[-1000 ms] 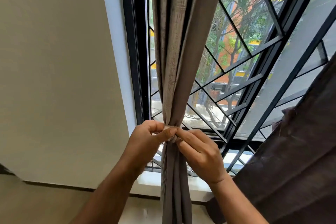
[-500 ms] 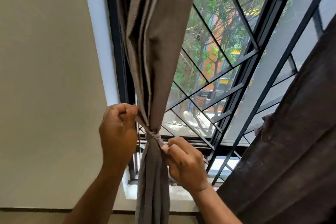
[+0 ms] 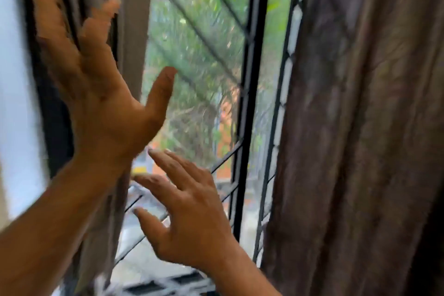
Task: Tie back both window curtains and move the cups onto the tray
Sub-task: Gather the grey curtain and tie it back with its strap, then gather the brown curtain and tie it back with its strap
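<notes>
Left hand [image 3: 105, 103], fingers spread, empty, raised at upper left in front of the gathered grey-brown woven curtain [image 3: 134, 31], right hand [image 3: 192, 221] lower centre, also splayed & holding nothing, w/ black metal diamond-pattern window grille [image 3: 247, 103] behind, and dark brown pleated curtain [image 3: 360, 127] hanging loose down the right side.

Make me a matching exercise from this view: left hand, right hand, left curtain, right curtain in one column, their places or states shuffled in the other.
1. left hand
2. right hand
3. left curtain
4. right curtain

a. hangs loose, dark brown
b. raised high, fingers spread
c. lower, open, before the window grille
d. gathered narrow beside the window frame

Pairs: 1-b, 2-c, 3-d, 4-a
</notes>
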